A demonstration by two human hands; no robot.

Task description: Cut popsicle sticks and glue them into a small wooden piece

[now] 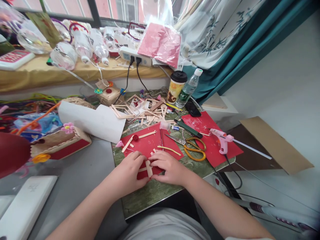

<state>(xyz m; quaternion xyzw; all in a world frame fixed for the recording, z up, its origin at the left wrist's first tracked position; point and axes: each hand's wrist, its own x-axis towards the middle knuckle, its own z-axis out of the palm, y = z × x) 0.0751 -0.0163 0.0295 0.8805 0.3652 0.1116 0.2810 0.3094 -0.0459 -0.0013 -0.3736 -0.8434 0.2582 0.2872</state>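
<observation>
Between my two hands a short pale wooden stick piece (149, 169) lies over the lower edge of a red sheet (147, 135). My left hand (131, 168) pinches it from the left, thumb below and fingers above. From the right, my right hand (168, 166) has its curled fingers and thumb on the same piece. Another pale strip crosses under it toward my left hand. Above the hands on the red sheet are longer craft sticks (128, 143), a dark red rosette (135, 138) and a yellowish strip (169, 150).
Orange-handled scissors (195, 149), a green cutter (188, 129) and a pink glue gun (222, 140) lie to the right. Behind are a pile of sticks (152, 113), a cup (176, 87) and a bottle (189, 88). A stick box (65, 146) stands left.
</observation>
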